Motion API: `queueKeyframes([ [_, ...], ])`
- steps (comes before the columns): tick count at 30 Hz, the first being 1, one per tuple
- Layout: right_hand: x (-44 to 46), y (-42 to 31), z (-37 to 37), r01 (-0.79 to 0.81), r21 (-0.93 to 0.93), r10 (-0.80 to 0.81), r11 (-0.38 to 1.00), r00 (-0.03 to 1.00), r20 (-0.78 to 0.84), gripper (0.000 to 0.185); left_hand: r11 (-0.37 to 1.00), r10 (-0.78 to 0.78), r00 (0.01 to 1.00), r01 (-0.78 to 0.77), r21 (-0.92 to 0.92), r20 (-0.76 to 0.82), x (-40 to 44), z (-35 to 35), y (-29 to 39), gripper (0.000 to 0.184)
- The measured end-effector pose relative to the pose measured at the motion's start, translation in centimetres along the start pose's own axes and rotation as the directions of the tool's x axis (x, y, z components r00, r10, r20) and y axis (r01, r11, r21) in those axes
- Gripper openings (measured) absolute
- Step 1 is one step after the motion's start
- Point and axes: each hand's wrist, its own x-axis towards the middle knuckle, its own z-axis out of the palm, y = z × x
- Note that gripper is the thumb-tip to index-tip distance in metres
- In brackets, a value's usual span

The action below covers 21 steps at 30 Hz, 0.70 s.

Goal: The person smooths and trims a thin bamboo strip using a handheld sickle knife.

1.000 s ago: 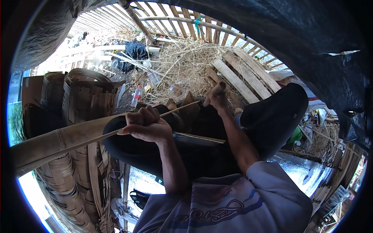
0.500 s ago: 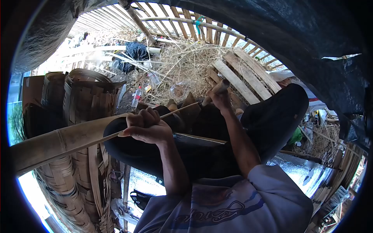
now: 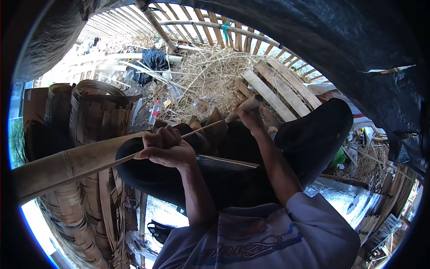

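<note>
My left hand [image 3: 165, 148] is closed around a thin bamboo strip [image 3: 204, 128], thumb pointing left along it. The strip stretches from lower left, beside a thick bamboo pole [image 3: 67, 160], and its tip reaches toward my right hand. My right hand [image 3: 249, 117] grips a thick, pale wooden handle [image 3: 251, 104] of a tool. Whether a blade extends from it is hard to make out in the shadow. The pole ends close to my left hand, near my dark-trousered knee [image 3: 130, 157]. Another narrow strip [image 3: 228, 160] lies across my lap.
Rolled woven bamboo panels [image 3: 96, 116] stand at left. Ahead lie dry straw and shavings [image 3: 201, 76], a plastic bottle [image 3: 154, 112] and wooden planks [image 3: 268, 94]. A slatted bamboo fence [image 3: 215, 29] runs behind. Dark plastic sheeting [image 3: 358, 36] hangs overhead at right.
The view has shifted slightly. My right hand with the handle has moved a little left, toward the strip's tip. My left hand keeps its grip on the strip.
</note>
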Motion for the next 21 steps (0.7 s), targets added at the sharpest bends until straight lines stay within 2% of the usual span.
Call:
queueKeyframes([
  [1,0.3,2.5,0.4,0.003,-0.001,-0.003,1.0,1.0,-0.003,0.025,1.0,-0.01,1.0,0.01,0.001,0.004,-0.1,0.1,0.1,0.054],
  [2,1.5,7.1,1.1,0.024,-0.203,-0.032,0.979,0.999,-0.036,0.028,1.0,-0.018,1.0,0.018,-0.001,0.009,-0.1,0.3,0.2,0.054],
  [4,2.2,7.1,1.4,0.042,-0.392,-0.072,0.919,0.995,-0.063,0.031,1.0,-0.012,1.0,0.013,-0.017,0.018,0.0,0.3,0.0,0.054],
  [6,1.7,5.8,0.5,-0.103,-0.422,0.117,0.901,0.993,0.008,0.035,1.0,-0.017,0.999,0.017,-0.009,0.028,0.0,0.0,0.1,0.054],
  [7,0.5,2.9,0.3,-0.075,-0.417,0.059,0.906,0.997,-0.052,0.027,1.0,-0.01,0.999,0.011,-0.007,0.031,0.0,0.1,0.1,0.054],
  [8,-0.2,0.9,0.2,-0.08,-0.42,0.067,0.904,0.997,-0.048,0.027,1.0,-0.005,1.0,0.005,-0.007,0.029,-0.1,0.1,0.1,0.054],
  [10,-0.9,-1.2,-0.2,0.072,-0.167,-0.069,0.983,0.997,0.022,0.018,1.0,-0.005,1.0,0.005,-0.016,0.03,-0.1,0.1,-0.1,0.054],
  [12,-0.9,-0.1,0.5,0.032,-0.11,-0.031,0.993,0.999,0.013,0.015,1.0,-0.001,0.999,0.003,-0.031,0.036,-0.3,0.0,-0.2,0.053],
  [13,-0.8,0.7,0.7,0.0,-0.044,0.0,0.999,1.0,0.003,0.012,0.999,0.028,0.999,-0.03,0.041,0.047,-0.3,-0.1,-0.4,0.053],
  [15,0.3,1.2,0.7,0.048,-0.029,-0.048,0.998,0.999,-0.021,0.012,0.992,0.072,0.995,-0.078,0.101,0.063,0.2,0.1,-0.5,0.053],
  [17,0.7,1.9,0.6,0.073,-0.013,-0.073,0.997,0.997,-0.034,0.013,1.0,-0.024,1.0,0.024,-0.01,-0.002,0.2,-0.4,0.0,0.053],
  [19,0.6,-0.2,0.3,0.065,-0.075,-0.06,0.995,0.996,0.061,0.014,1.0,-0.002,1.0,0.002,0.022,0.005,0.1,-0.2,0.2,0.053],
  [21,-0.7,-3.1,0.2,0.026,-0.045,-0.021,0.999,0.994,0.108,0.013,0.998,0.012,1.0,-0.013,0.055,0.008,0.1,-0.1,0.1,0.054],
])
